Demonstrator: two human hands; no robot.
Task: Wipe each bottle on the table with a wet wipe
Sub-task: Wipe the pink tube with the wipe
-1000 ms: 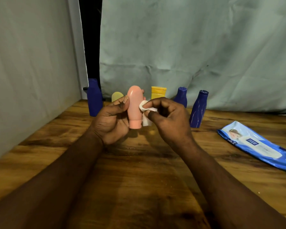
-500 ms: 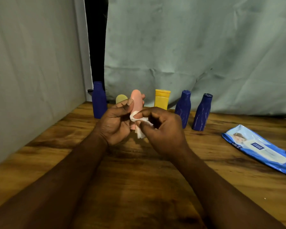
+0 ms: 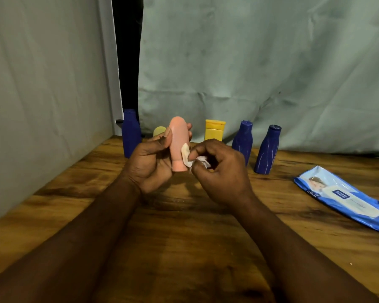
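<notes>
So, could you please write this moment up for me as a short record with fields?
Left hand: grips pink bottle, roughly upright
Right hand: pinches wet wipe against the pink bottle's lower side
Standing on table: left blue bottle, yellow bottle, middle blue bottle, right blue bottle
Partly hidden: pale yellow item behind the left hand
Wipes pack: lying flat at the table's right
</notes>
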